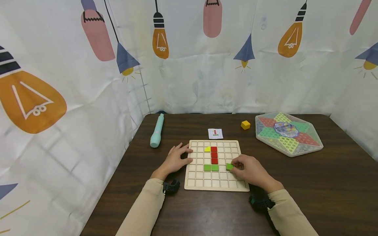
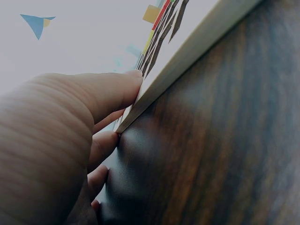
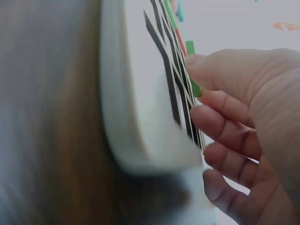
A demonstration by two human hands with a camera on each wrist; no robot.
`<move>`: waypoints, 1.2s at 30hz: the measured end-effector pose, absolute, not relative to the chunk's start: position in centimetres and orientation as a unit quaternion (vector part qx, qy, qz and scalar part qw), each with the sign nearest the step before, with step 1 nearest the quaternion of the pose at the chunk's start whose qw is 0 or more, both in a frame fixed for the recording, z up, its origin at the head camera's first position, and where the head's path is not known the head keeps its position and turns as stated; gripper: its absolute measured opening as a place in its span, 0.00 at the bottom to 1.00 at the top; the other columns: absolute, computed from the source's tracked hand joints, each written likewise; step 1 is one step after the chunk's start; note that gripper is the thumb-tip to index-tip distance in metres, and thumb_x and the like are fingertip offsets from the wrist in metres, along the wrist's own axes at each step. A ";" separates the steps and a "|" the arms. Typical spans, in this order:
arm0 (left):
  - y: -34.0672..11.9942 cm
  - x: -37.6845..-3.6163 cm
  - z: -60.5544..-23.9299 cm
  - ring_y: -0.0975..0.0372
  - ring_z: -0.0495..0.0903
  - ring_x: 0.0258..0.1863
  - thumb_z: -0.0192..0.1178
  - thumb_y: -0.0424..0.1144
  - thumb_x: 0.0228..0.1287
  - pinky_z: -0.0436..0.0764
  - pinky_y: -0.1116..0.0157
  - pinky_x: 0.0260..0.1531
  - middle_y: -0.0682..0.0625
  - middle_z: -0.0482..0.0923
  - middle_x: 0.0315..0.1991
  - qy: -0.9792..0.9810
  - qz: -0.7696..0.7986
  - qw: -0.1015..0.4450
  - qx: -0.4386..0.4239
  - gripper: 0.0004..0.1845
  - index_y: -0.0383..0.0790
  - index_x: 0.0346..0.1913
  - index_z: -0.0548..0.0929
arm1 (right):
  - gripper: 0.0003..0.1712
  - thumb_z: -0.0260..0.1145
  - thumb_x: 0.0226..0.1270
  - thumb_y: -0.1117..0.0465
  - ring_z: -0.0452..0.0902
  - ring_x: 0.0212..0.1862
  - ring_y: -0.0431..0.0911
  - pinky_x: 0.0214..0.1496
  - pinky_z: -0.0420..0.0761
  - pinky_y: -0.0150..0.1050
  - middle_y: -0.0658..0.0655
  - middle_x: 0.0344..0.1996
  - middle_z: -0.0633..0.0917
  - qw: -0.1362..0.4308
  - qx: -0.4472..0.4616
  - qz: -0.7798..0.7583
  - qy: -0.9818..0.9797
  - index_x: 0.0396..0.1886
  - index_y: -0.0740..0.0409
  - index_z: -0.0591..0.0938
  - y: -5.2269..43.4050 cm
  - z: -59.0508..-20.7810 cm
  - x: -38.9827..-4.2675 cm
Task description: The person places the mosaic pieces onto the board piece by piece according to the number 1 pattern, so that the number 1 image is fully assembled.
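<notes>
Wooden and pale, the grid board (image 1: 217, 165) lies flat on the dark bench (image 1: 295, 183), its edges square to the bench's front edge. Behind it sit a small pattern card (image 1: 215, 133), a yellow cube (image 1: 245, 125) and a hexagonal game tray (image 1: 287, 137) to the right; a mint-coloured pen-like tool (image 1: 157, 131) lies to the left, its long axis running away from the person.

On the board a yellow piece (image 1: 207, 149) sits beside a column of three red tiles (image 1: 214, 154), with two green tiles (image 1: 211, 167) below (all flat in their cells).

The right hand (image 1: 249, 170) rests on the board's right half, fingertips pinching a green tile (image 1: 229, 166), which tilts slightly above its cell. The left hand (image 1: 176, 159) lies relaxed against the board's left edge, fingers straight and touching it, holding nothing.
</notes>
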State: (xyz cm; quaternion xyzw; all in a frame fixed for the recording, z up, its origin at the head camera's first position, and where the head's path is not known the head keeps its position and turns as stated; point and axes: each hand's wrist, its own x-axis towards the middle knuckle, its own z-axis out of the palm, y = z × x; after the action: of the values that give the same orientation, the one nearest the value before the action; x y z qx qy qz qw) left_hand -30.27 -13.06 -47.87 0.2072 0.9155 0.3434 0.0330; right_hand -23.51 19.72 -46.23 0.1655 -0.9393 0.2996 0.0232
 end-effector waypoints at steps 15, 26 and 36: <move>-12.8 -30.0 -48.3 0.51 0.48 0.77 0.64 0.44 0.66 0.38 0.48 0.75 0.49 0.61 0.74 0.916 0.345 0.033 0.203 0.21 0.46 0.61 0.80 | 0.09 0.74 0.59 0.54 0.70 0.32 0.38 0.37 0.75 0.36 0.39 0.29 0.77 0.032 0.173 0.292 -0.940 0.39 0.46 0.86 17.5 -47.3 -23.1; -11.9 -29.7 -48.0 0.52 0.47 0.77 0.64 0.44 0.66 0.38 0.49 0.75 0.50 0.60 0.74 0.913 0.344 0.032 0.214 0.21 0.46 0.61 0.80 | 0.09 0.73 0.60 0.57 0.69 0.33 0.39 0.37 0.73 0.37 0.41 0.30 0.77 0.037 0.155 0.297 -0.941 0.40 0.47 0.85 18.0 -47.2 -22.3; -12.4 -29.6 -48.2 0.51 0.48 0.76 0.64 0.44 0.66 0.38 0.48 0.74 0.49 0.61 0.73 0.914 0.345 0.031 0.211 0.21 0.46 0.61 0.80 | 0.10 0.74 0.59 0.55 0.69 0.32 0.39 0.36 0.72 0.36 0.41 0.29 0.76 0.041 0.156 0.303 -0.939 0.40 0.46 0.85 17.6 -47.5 -22.4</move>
State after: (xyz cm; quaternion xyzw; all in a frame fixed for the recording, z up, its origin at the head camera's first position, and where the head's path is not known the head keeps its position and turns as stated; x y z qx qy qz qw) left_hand -29.59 -12.43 -48.16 0.2112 0.9139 0.3454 0.0306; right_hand -22.40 17.64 -47.53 0.1560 -0.9393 0.3029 0.0405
